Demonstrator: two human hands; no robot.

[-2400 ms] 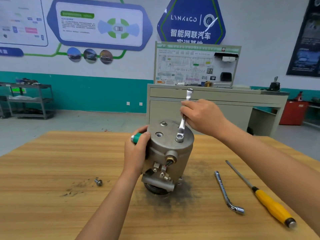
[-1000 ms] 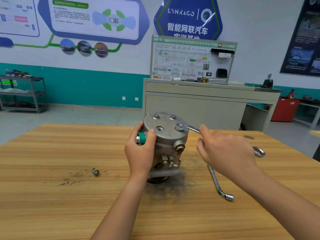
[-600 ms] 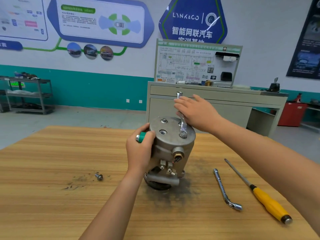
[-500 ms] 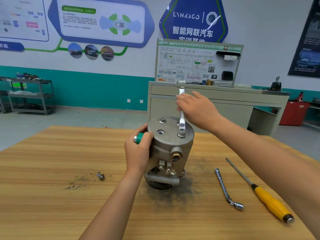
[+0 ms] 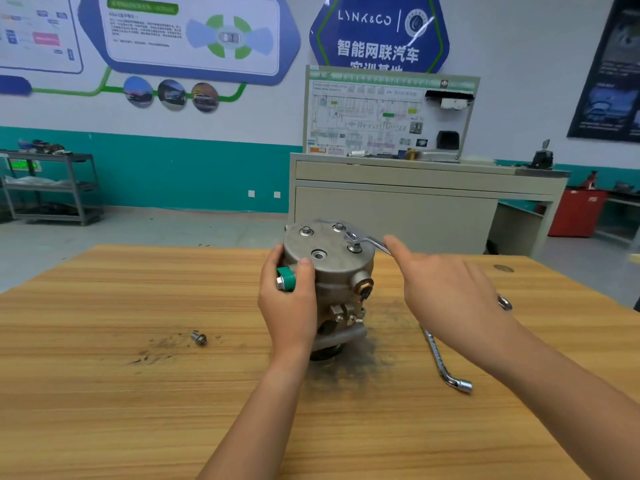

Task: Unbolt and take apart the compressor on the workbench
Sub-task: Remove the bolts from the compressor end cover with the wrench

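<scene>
One smooth sweep at a time: brace the compressor [image 5: 332,268] standing mid-tabletop [image 5: 104,393] with the left grip [image 5: 287,306] wrapped round its side, push the wrench [image 5: 367,241] with the spread right grip [image 5: 450,299], ring kept square on the lid bolt [image 5: 354,249].

**Dull cast metal on grained wood**

The compressor [image 5: 329,258] in the left hand [image 5: 289,306] is matt grey cast metal. The cap [image 5: 286,278] inside that grip is glossy green plastic. The wrench [image 5: 367,241] just right of the grip is polished steel. The workbench [image 5: 138,393] beneath is smooth, grained wood.
</scene>
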